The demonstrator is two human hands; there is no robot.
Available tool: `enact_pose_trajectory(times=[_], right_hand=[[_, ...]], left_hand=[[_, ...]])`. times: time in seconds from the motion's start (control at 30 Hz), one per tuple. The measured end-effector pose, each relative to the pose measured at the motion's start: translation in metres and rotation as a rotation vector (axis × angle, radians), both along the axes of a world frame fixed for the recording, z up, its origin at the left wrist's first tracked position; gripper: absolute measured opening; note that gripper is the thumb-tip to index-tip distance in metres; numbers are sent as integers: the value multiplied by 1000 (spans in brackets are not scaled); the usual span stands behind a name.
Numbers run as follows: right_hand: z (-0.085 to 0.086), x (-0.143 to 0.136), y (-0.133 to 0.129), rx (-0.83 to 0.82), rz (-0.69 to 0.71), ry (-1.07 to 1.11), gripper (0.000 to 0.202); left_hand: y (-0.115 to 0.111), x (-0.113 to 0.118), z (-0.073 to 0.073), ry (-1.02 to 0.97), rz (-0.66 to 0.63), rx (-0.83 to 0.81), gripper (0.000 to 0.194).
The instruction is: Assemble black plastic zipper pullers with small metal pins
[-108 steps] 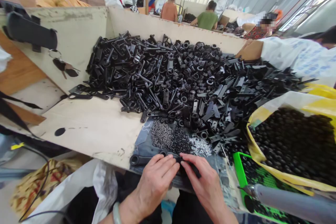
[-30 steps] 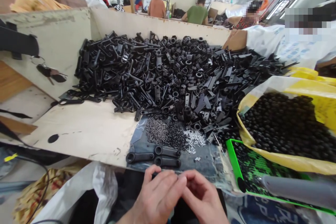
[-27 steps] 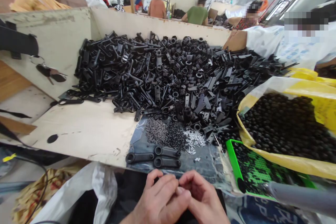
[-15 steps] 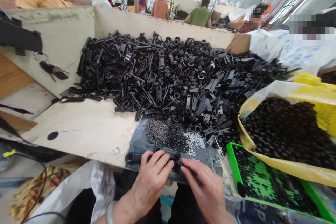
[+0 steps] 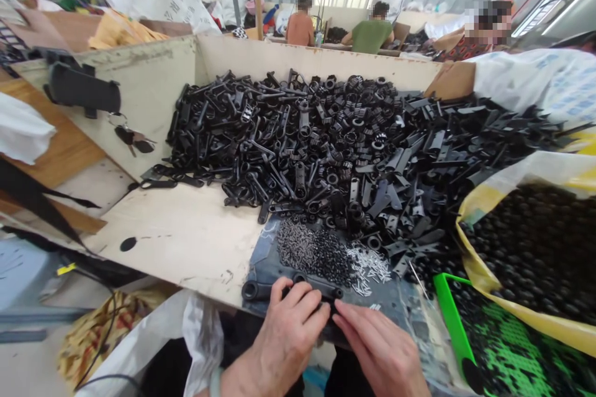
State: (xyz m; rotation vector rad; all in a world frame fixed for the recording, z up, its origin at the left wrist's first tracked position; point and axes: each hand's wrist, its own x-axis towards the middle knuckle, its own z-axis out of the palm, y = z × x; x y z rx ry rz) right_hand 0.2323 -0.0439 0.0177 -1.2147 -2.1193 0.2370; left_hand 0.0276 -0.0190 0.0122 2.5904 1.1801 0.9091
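At the front edge of the worktable, the fingers of my left hand (image 5: 295,329) are curled over a black plastic part, which is mostly hidden beneath them. My right hand (image 5: 384,344) has its thumb and fingertips pinched together at that part's right end; anything small between them is hidden. Just behind my fingers lies a long black plastic part with a ring-shaped end (image 5: 250,290). Beyond it, on a dark mat (image 5: 264,254), are piles of small grey pieces (image 5: 298,245), small black pieces (image 5: 333,257) and silvery pins (image 5: 370,267).
A large heap of black plastic parts (image 5: 288,142) fills the table's back. On the right are a yellow-white sack (image 5: 479,273) of black pieces and a green tray (image 5: 449,310). Keys (image 5: 133,136) hang by the left board. Several people sit farther back.
The view has swung left, so the scene sits farther right in the frame. Both hands stay together at the black part, with the right fingertips still at its right end.
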Motion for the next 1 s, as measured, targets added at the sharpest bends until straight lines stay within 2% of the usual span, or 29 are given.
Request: enact_pose_trajectory(times=[0.13,0.33,0.53,0.6,0.8,1.0], right_hand=[[0,2,0,-32,37,43,30],[17,4,16,-87,89,118,13],[20,11,25,-228,202,49,19],[21,8,22,-232,174,27,21],[16,1,11,-79,85,57,21],[9,9,6,-165,15,95,22]], left_hand=[[0,0,2,18,-7,-2,17],[2,-1,4,72,-15,-31,17],[6,-3,2,37,-82,-124,18],[7,-3,0,17,-90,-153,17],[9,-4,5,-25,-97,-143,18],[12,-9,9,29,-175,-157,21]])
